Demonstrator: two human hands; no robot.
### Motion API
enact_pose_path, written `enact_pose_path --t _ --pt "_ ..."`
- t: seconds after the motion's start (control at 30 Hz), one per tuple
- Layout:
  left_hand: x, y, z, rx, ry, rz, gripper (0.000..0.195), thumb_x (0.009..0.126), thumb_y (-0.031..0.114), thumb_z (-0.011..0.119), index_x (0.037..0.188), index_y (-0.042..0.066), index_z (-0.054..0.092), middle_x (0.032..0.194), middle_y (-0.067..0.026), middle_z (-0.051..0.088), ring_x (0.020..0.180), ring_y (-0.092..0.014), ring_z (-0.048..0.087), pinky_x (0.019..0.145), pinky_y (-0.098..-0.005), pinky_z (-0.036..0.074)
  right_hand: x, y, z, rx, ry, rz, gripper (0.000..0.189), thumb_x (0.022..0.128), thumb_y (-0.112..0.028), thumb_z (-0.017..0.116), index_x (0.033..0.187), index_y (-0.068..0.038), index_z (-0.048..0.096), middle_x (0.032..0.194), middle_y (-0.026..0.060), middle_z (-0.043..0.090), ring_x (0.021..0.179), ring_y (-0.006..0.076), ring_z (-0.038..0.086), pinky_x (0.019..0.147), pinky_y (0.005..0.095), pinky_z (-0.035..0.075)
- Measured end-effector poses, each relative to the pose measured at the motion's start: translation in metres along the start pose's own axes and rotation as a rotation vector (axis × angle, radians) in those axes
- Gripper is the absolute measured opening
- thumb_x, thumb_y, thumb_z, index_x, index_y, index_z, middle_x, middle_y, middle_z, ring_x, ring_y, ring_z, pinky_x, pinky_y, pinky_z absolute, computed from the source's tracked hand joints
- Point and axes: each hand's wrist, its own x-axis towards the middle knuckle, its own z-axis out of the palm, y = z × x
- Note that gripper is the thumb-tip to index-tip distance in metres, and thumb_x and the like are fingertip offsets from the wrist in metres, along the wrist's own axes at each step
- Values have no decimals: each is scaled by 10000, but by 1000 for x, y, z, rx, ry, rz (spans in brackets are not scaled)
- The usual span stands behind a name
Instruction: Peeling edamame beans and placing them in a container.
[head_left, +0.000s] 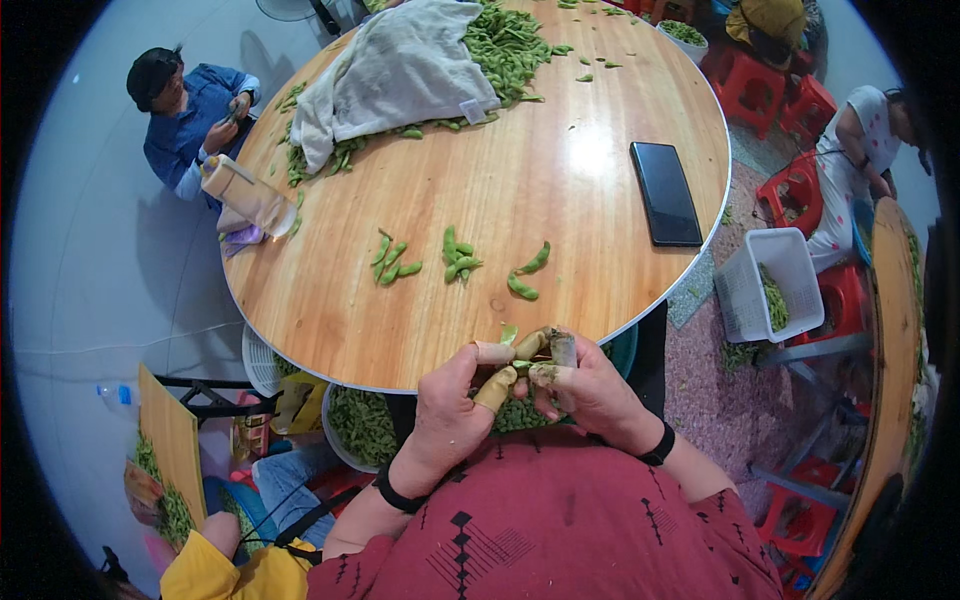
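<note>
My left hand (454, 397) and my right hand (604, 390) meet at the near edge of the round wooden table (450, 330). Coverings sleeve several of the fingertips, some of them stained dark. A green soybean pod (523, 364) is pinched between the two hands, partly hidden by the fingers. Just beyond them, a flat piece of pod shell (509, 334) shows above my left fingers. Loose pods lie ahead in three small groups: a left group (392, 259), a middle group (458, 256) and a right pair (529, 274). Below my hands, more green soybeans (521, 415) are partly visible.
A grey cloth (397, 71) covers part of a soybean pod heap (506, 52). A smartphone (666, 193) lies right; a plastic bottle (251, 196) stands left. A pod-filled tub (360, 424) and a white basket (772, 285) flank the table. Other people sit nearby.
</note>
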Motion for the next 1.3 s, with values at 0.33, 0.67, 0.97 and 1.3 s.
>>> enact_pose_path --t 0.33,0.67,0.97,1.3 --pt "-25 17 -45 569 -215 -22 183 760 60 701 937 39 655 842 -144 655 784 -321 659 680 -362 517 -8 -5 -17 -901 55 -258 170 832 -69 649 984 -24 587 721 36 570 614 110 519 550 270 405" --pt "64 15 -22 744 -240 321 236 809 77 613 1044 62 626 979 -131 612 908 -334 597 742 -396 492 -11 -22 -10 -904 34 -49 203 931 -195 539 948 7 533 682 126 561 584 205 591 561 351 460" --pt "86 -22 0 724 -234 306 163 817 61 620 978 39 631 881 -149 612 860 -340 590 747 -389 480 -22 -22 -23 -793 161 -42 276 985 -211 503 1154 -8 585 763 7 603 575 71 532 515 230 440" --pt "38 14 -4 230 -154 107 226 854 -8 582 1076 -5 622 901 -130 634 844 -252 636 741 -325 493 -6 -16 -10 -796 88 -151 271 969 -150 486 1186 12 487 740 46 628 519 83 534 489 236 424"
